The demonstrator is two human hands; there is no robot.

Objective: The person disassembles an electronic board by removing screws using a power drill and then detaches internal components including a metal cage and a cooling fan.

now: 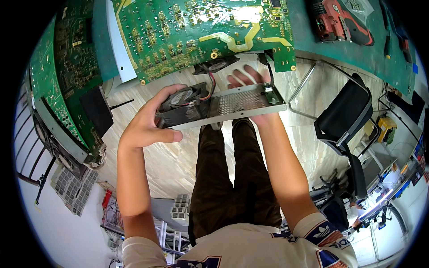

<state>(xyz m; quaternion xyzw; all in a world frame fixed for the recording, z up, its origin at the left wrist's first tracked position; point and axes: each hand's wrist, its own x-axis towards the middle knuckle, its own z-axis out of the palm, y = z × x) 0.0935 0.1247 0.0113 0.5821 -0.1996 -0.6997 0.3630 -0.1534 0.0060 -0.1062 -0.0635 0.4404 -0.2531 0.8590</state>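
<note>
Below the edge of a large green circuit board (174,53), a perforated metal bracket (239,102) hangs nearly level, carrying a dark cooling fan (185,97) at its left end. My left hand (149,116) is closed round that end, thumb along the front edge. Behind and beneath the right part is my right hand (246,77), its fingers spread and its palm mostly hidden; whether it bears weight I cannot tell. A small connector (270,94) with a black cable sits at the bracket's right end. Red and black wires (212,85) rise from the fan toward a second dark fan (216,65) under the board.
More circuit boards (58,89) stand at the left. On the green bench mat (308,51) lie a red and black power tool (333,22) and a screwdriver (388,40). A black chair (344,111) with a metal frame stands right of my legs.
</note>
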